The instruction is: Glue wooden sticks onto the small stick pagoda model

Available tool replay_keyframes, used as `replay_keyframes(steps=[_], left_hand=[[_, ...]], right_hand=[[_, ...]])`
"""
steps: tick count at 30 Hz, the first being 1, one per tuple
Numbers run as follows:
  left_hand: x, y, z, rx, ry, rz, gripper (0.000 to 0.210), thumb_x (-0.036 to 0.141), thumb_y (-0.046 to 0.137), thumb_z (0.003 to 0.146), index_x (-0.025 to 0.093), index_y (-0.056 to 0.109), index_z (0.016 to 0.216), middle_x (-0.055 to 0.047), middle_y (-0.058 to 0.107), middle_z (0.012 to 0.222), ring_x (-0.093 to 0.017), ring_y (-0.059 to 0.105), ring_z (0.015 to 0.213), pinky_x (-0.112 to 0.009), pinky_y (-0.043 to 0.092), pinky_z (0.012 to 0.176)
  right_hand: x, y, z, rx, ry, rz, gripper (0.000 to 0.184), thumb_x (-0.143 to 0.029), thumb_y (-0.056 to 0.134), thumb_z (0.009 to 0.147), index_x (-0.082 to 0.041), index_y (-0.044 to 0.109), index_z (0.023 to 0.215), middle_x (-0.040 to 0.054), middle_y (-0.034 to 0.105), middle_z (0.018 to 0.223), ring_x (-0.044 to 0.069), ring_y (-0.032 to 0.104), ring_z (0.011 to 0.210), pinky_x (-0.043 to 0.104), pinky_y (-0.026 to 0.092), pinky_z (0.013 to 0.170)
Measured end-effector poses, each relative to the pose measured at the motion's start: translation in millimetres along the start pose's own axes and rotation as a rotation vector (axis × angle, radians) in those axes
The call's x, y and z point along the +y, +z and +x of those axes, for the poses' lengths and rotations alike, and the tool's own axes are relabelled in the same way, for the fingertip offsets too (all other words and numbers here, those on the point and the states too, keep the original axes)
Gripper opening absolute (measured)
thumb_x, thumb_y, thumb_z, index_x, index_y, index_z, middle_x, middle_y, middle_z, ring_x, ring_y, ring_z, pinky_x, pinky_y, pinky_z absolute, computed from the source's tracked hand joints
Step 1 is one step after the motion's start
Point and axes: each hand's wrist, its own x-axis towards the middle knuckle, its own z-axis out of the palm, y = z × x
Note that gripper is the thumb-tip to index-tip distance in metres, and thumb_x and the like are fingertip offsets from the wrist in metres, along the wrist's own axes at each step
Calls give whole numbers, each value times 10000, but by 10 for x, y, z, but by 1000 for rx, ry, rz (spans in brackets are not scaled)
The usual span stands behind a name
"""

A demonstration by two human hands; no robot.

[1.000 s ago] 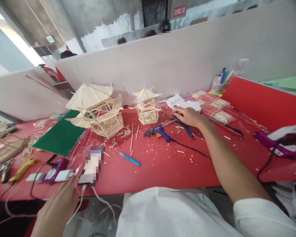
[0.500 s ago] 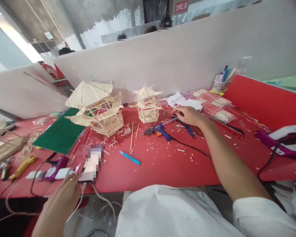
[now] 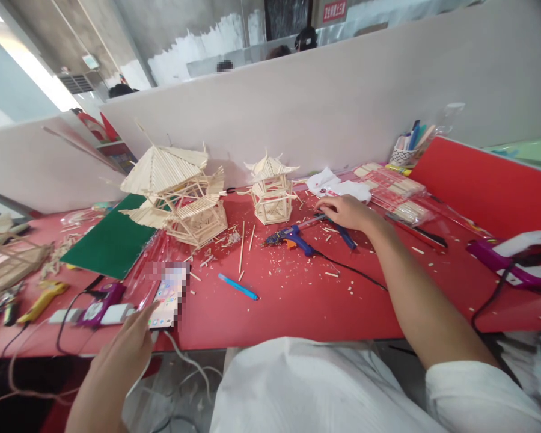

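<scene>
My left hand is at the lower left, one finger stretched out over the lit screen of a smartphone. The phone lies on the table with a white cable at its lower end. My right hand rests loosely with bent fingers behind the blue hot glue gun, gripping nothing that I can see. Below its palm lies a dark blue-handled tool, its head partly hidden. Two pavilion models of thin wooden sticks, a larger one and a smaller one, stand at the back.
On the red table lie a blue pen, loose sticks and scraps. A green board, a yellow-handled tool and a purple power strip are at left. Bagged sticks and a red board are at right.
My left hand has shifted from the phone's lower edge, and a finger now reaches over the screen. The screen now shows coloured icons. My right hand stays in place.
</scene>
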Motion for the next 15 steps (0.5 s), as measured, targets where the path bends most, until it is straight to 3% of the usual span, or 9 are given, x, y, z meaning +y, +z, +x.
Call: replay_keyframes(steps=[8, 15], left_hand=[[164, -32, 24, -2, -20, 54, 621, 199, 287, 959, 298, 413, 1559, -132, 531, 1466, -230, 703, 1073, -309, 515, 764], [125, 12, 25, 18, 8, 81, 641, 162, 291, 948, 275, 401, 1569, -161, 536, 1432, -238, 690, 1120, -327, 526, 820]], right_hand=[[-19, -6, -2, -25, 10, -18, 286, -265, 533, 949, -303, 760, 1119, 32, 796, 1048, 270, 724, 946, 373, 520, 822], [-15, -5, 0, -25, 14, -21, 289, -261, 533, 944, -303, 759, 1119, 31, 794, 1060, 272, 725, 970, 382, 526, 845]])
